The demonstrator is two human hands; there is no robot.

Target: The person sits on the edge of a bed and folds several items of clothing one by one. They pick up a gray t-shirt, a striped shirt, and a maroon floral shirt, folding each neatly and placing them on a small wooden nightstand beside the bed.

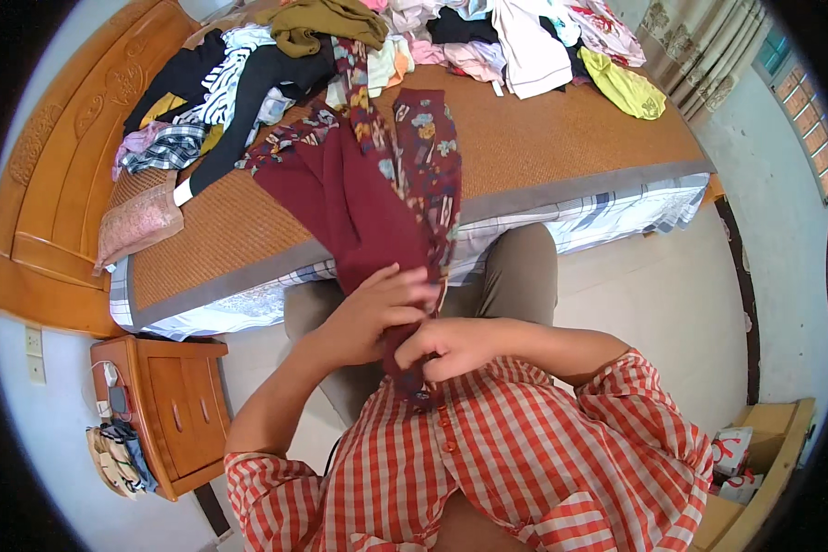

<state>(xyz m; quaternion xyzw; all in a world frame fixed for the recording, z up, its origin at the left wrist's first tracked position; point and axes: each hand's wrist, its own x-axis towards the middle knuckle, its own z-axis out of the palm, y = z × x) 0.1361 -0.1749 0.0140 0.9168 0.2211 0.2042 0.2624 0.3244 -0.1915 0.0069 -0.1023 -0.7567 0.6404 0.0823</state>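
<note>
A maroon garment with floral-patterned parts [366,200] stretches from the bed mat down to my lap. My left hand [393,303], entering from the left of the picture, lies on its near part with the fingers spread and blurred; whether it pinches cloth is hard to see. Close beside it, my right hand [448,348] has its fingers curled on the garment's bunched near end, in front of my checked shirt. One patterned sleeve or leg lies on the mat, its plain maroon end pointing away from me.
Piled clothes [531,48] cover the bed's far side, with more clothes [228,90] near the carved wooden headboard [69,159]. A pink pillow [141,224] lies at the left. A wooden nightstand [179,414] stands lower left; an open box [752,476] is lower right.
</note>
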